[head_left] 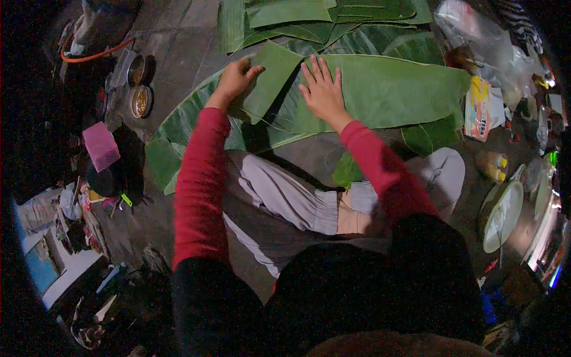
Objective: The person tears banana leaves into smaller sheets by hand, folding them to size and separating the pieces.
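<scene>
Before me on the floor lies a large banana leaf (392, 89), its broad green face spread out to the right. My right hand (323, 92) rests flat on its left end, fingers spread. Just left of it is a smaller piece of banana leaf (273, 77), separated from the large one by a dark gap. At its upper left edge my left hand (237, 80) is closed, thumb towards the piece; the fingertips are partly hidden. Darker leaf (196, 113) lies underneath. Beyond my hands sits a stack of cut leaf pieces (291, 15).
Two small bowls (140, 101) and a pink box (101, 146) stand at left. On the right are a tissue pack (479, 110), plastic bags (482, 35), small yellow-capped bottles (493, 165) and a pale basin (504, 217). My crossed legs (279, 190) border the leaves.
</scene>
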`<state>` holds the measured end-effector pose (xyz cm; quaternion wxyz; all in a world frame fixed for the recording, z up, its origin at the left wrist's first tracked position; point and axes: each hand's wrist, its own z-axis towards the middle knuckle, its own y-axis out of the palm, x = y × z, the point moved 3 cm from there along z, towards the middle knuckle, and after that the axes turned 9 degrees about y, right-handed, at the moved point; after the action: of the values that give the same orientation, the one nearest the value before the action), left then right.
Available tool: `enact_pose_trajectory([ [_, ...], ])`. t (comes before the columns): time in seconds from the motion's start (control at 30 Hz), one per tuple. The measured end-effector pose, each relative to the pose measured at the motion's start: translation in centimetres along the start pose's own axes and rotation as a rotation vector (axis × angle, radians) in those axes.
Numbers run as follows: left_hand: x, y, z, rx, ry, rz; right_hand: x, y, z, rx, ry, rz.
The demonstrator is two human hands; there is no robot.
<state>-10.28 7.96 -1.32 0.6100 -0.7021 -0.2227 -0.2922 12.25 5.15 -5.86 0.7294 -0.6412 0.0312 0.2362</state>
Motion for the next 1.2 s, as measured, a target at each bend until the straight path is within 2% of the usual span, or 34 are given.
enact_pose_trajectory([
  [0.03,-1.2,0.0,0.4,0.0,0.0,-0.002,0.0,0.0,0.1,-0.007,-0.012,0.002],
  [0.1,-1.5,-0.4,0.8,-0.017,0.164,0.095,0.1,-0.2,0.1,-0.013,-0.027,0.004],
  [0.2,-2.6,-1.3,1.6,-0.093,0.185,0.258,0.5,-0.4,-0.6,-0.053,-0.091,-0.006],
  [0.27,-2.7,-1.7,1.6,-0.102,0.199,0.22,0.3,-1.0,-0.9,0.016,-0.201,-0.05],
  [0.33,-2.6,-2.0,1.4,-0.117,0.212,0.186,0.1,-1.1,-0.7,-0.026,-0.163,0.015],
  [0.4,-3.0,-1.6,0.8,-0.204,0.201,0.372,-0.4,-1.4,0.0,-0.076,-0.131,0.084],
  [0.43,-3.2,-1.4,0.4,-0.205,0.194,0.37,-0.7,-1.5,1.0,-0.04,-0.081,0.105],
  [0.5,-3.6,-0.8,-0.3,-0.169,0.176,0.538,-0.9,-1.2,1.9,-0.008,-0.037,0.128],
  [0.53,-3.5,-0.1,-0.5,-0.165,0.17,0.54,-1.3,-1.1,2.2,-0.006,-0.102,0.099],
  [0.6,-2.2,1.4,-1.0,0.225,0.151,0.615,-2.0,-0.7,2.2,-0.008,-0.168,0.075],
  [0.63,-1.4,2.8,-1.3,0.189,0.051,0.61,-2.1,-0.5,2.1,-0.026,-0.156,0.068],
  [0.73,0.2,7.8,-1.5,0.267,0.01,0.656,-2.4,-0.3,1.6,-0.092,-0.097,0.046],
  [0.8,0.4,9.9,-1.8,0.279,-0.129,0.635,-2.2,0.3,1.3,-0.139,-0.048,0.031],
  [0.83,0.2,10.1,-1.9,0.282,-0.134,0.63,-2.1,0.5,1.1,-0.167,-0.04,0.017],
  [0.9,0.4,10.0,-2.0,0.314,-0.032,0.584,-1.9,0.4,0.9,-0.196,-0.041,0.003],
  [0.97,0.6,9.8,-1.9,0.316,-0.02,0.6,-1.8,0.1,1.0,-0.093,-0.091,0.001],
  [1.1,1.0,9.7,-2.1,0.334,0.039,0.592,-1.1,-0.4,1.0,-0.096,-0.202,-0.035],
  [1.17,1.0,9.6,-2.1,0.323,0.057,0.616,-0.4,-1.0,1.8,-0.313,-0.255,-0.039],
  [1.2,0.9,9.5,-2.1,0.317,0.078,0.641,0.5,-1.0,2.3,-0.316,-0.255,-0.034],
])
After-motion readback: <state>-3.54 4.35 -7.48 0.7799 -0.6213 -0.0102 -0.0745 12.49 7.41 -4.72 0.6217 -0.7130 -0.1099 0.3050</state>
